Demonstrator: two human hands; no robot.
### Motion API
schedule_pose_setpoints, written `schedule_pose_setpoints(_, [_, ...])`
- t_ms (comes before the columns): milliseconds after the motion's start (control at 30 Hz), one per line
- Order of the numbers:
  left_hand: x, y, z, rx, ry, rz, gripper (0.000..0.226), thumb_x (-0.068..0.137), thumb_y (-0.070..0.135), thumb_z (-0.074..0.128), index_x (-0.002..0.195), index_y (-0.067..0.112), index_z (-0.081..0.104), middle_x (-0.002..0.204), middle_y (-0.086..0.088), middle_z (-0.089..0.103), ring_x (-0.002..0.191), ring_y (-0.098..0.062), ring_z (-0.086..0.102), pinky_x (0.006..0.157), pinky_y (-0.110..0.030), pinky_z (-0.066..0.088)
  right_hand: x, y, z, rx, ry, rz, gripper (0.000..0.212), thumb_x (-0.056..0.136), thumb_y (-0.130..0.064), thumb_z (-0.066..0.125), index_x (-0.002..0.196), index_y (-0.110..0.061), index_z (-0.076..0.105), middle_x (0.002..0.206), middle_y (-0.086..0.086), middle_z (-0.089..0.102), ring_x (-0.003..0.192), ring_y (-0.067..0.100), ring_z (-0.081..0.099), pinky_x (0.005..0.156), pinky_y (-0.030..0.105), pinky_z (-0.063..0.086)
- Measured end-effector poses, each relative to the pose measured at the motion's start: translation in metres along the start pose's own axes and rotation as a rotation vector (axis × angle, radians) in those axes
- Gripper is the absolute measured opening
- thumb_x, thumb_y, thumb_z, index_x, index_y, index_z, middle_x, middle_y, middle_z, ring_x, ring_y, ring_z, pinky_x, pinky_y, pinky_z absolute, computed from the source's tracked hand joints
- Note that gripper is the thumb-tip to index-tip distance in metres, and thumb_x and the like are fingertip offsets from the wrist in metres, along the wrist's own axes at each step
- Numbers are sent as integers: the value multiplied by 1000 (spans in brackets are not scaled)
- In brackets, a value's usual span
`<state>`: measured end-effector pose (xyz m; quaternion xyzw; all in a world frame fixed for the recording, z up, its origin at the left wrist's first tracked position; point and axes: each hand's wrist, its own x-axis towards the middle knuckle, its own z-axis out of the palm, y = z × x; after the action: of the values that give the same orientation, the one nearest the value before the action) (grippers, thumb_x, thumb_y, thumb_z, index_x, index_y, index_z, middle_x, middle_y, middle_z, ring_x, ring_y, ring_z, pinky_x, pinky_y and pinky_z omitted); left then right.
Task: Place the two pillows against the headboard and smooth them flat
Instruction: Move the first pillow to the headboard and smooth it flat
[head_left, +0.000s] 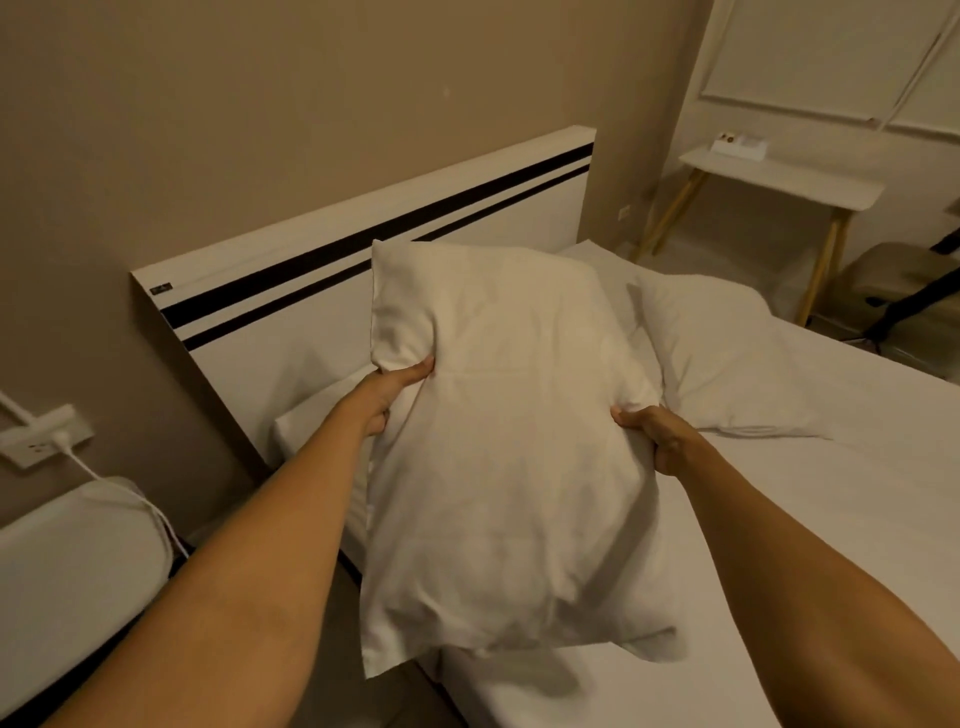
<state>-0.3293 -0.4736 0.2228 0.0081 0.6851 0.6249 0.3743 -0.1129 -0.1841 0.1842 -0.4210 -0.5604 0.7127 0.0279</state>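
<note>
I hold a white pillow up in the air above the near corner of the bed, its long side running away from me. My left hand pinches its left edge and my right hand pinches its right edge. A second white pillow lies crumpled on the white sheet at the far side, near the headboard, which is white with two black stripes. The held pillow hides part of the mattress below it.
A white side table with a cable and a wall socket stands at the left. Beyond the bed are a small white desk with wooden legs and a beige seat.
</note>
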Motion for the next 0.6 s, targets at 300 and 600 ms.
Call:
schedule_pose_setpoints(300, [79,23,-71,-24,20,-4,81,73,46,78,141,15,49,128,-11,65,111,-27,63,94,-40,51,82,-27,80,-10,-16,12,33,83,-11,71,114,-14,59,96,7,72,86,25,67,67,33,51])
schedule_pose_setpoints(600, [159,48,-125,4,63,-42,87,75,46,78,147,15,41,139,-8,57,129,-28,52,114,-47,36,146,-44,143,14,-49,105,13,86,-10,68,97,-14,64,77,4,78,80,24,70,63,33,53])
